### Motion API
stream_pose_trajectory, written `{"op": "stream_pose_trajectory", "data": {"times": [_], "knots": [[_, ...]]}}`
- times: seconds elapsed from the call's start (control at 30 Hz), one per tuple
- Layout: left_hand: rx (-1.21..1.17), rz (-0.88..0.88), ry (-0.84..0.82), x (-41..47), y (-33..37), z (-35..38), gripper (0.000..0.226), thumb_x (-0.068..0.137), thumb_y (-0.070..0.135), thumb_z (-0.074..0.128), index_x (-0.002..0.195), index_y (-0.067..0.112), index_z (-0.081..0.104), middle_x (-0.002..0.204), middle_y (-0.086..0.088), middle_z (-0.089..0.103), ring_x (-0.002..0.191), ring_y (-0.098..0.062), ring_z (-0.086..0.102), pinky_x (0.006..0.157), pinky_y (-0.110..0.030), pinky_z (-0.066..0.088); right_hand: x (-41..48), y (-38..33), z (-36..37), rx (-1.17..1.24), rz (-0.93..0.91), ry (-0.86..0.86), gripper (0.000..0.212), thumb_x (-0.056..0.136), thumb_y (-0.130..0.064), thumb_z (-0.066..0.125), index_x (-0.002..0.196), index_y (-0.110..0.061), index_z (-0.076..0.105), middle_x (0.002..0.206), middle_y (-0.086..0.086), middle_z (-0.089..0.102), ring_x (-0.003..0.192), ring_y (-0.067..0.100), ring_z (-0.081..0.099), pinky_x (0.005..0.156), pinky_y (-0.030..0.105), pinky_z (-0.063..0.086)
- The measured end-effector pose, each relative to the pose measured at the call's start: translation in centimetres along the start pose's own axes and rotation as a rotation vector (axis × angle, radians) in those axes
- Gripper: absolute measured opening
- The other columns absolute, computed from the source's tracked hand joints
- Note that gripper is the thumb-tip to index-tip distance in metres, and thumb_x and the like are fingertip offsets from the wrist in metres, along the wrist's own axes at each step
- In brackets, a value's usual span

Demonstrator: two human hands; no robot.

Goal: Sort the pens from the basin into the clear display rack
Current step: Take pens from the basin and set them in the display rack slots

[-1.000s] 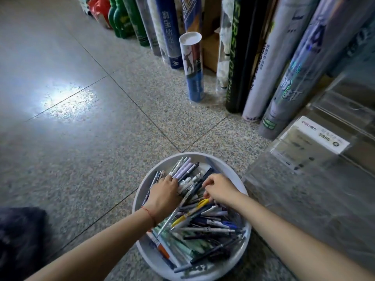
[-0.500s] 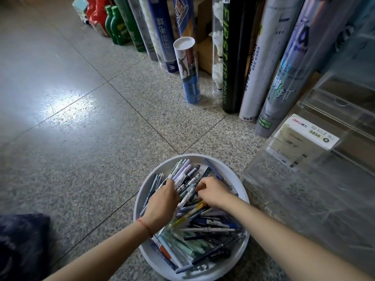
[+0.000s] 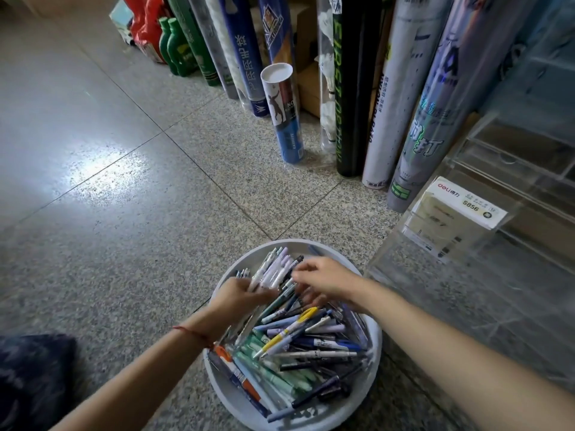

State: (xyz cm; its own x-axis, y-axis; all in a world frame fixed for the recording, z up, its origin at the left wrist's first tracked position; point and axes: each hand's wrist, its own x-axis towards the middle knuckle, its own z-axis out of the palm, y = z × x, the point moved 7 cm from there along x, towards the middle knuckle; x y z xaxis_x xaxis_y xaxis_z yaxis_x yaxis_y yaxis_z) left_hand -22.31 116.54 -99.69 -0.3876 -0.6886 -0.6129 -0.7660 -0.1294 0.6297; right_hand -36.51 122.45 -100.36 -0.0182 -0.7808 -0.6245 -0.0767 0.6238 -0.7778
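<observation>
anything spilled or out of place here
Nothing stands out. The pens lie jumbled but all inside the basin, with none on the floor. The rack sits beside it, with no damage that shows.

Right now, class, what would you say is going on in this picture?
A person has both hands in a round basin of pens on the floor. The left hand holds a bundle of pale pens at the far side. The right hand reaches to that bundle, too blurred to tell if it grips. The clear display rack stands to the right, no loose pens visible inside.
</observation>
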Motion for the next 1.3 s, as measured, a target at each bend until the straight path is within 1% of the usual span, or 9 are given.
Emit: {"op": "stream_pose_trajectory", "data": {"times": [0.13,0.33,0.53,0.73,0.83,0.9,1.07,1.2,1.3], "knots": [[-0.121,0.169,-0.155,-3.4,6.6,-0.6,0.020,0.089,0.024,0.055,0.080,0.009,0.065,0.065,0.004,0.061,0.056,-0.006,0.054,0.056,-0.016,0.041,-3.1,-6.1,-1.9,0.098,-0.249,-0.032,0.015,0.091,-0.020,0.058,0.102,-0.010,0.056,0.095,0.013,0.064,0.072,0.020,0.062,0.062,0.024,0.052],[-0.369,0.420,-0.166,-9.1,18.3,-1.0,0.020,0.088,0.023,0.045,0.089,0.011,0.061,0.073,-0.005,0.071,0.061,-0.015,0.067,0.059,-0.025,0.057,-11.8,-14.8,-8.6,0.180,-0.560,0.290,0.013,0.087,-0.005,0.063,0.081,-0.014,0.054,0.070,0.004,0.059,0.046,0.004,0.056,0.047,0.015,0.049],[-0.455,0.570,-0.353,-15.0,30.2,0.2,0.027,0.085,0.024,0.045,0.101,0.010,0.061,0.092,-0.013,0.073,0.079,-0.025,0.071,0.062,-0.029,0.058,-23.1,-20.6,-15.9,0.149,-0.822,0.460,0.018,0.088,-0.005,0.060,0.084,-0.022,0.057,0.081,-0.001,0.063,0.078,0.010,0.062,0.082,0.029,0.053],[-0.529,0.755,-0.296,-20.6,39.7,3.4,0.023,0.088,0.018,0.047,0.090,0.002,0.063,0.074,-0.014,0.071,0.061,-0.022,0.068,0.059,-0.033,0.059,-33.4,-21.7,-22.5,0.357,-0.975,0.518,0.010,0.086,-0.004,0.059,0.089,-0.013,0.063,0.067,-0.002,0.068,0.057,0.007,0.064,0.059,0.020,0.055],[-0.399,0.828,-0.363,-22.7,43.6,6.0,0.023,0.091,0.021,0.047,0.097,0.005,0.062,0.082,-0.010,0.073,0.066,-0.022,0.069,0.058,-0.029,0.057,-37.7,-21.5,-25.5,0.434,-1.047,0.643,0.012,0.087,-0.003,0.058,0.090,-0.013,0.064,0.065,-0.004,0.066,0.054,0.006,0.061,0.052,0.017,0.052],[-0.338,0.880,-0.393,-23.9,45.7,7.7,0.021,0.091,0.022,0.048,0.095,0.007,0.063,0.080,-0.006,0.073,0.063,-0.018,0.068,0.057,-0.026,0.056,-40.3,-21.0,-27.2,0.494,-1.105,0.739,0.018,0.088,-0.003,0.057,0.096,-0.016,0.066,0.066,-0.007,0.068,0.057,0.004,0.061,0.054,0.017,0.052],[-0.316,1.045,-0.146,-25.5,48.8,10.9,0.021,0.094,0.018,0.047,0.081,0.013,0.062,0.063,0.001,0.066,0.050,-0.012,0.061,0.064,-0.035,0.052,-45.3,-19.4,-29.3,0.331,-1.166,1.062,0.023,0.088,-0.005,0.060,0.096,-0.026,0.062,0.062,-0.011,0.064,0.061,0.004,0.058,0.059,0.020,0.052],[-0.238,1.146,-0.172,-26.9,50.4,13.0,0.020,0.094,0.023,0.046,0.081,0.014,0.058,0.070,-0.001,0.065,0.052,-0.009,0.060,0.058,-0.024,0.053,-47.7,-18.3,-30.3,0.216,-1.115,1.146,0.028,0.085,-0.011,0.065,0.106,-0.029,0.061,0.086,-0.004,0.070,0.076,0.008,0.067,0.068,0.018,0.055],[-0.229,1.165,-0.212,-27.0,52.1,13.3,0.019,0.095,0.023,0.046,0.090,0.010,0.059,0.075,-0.003,0.066,0.053,-0.012,0.062,0.060,-0.028,0.055,-50.3,-16.9,-31.9,0.302,-1.175,1.321,0.025,0.086,-0.009,0.064,0.108,-0.020,0.063,0.093,0.001,0.069,0.086,0.015,0.067,0.080,0.030,0.057]]}}
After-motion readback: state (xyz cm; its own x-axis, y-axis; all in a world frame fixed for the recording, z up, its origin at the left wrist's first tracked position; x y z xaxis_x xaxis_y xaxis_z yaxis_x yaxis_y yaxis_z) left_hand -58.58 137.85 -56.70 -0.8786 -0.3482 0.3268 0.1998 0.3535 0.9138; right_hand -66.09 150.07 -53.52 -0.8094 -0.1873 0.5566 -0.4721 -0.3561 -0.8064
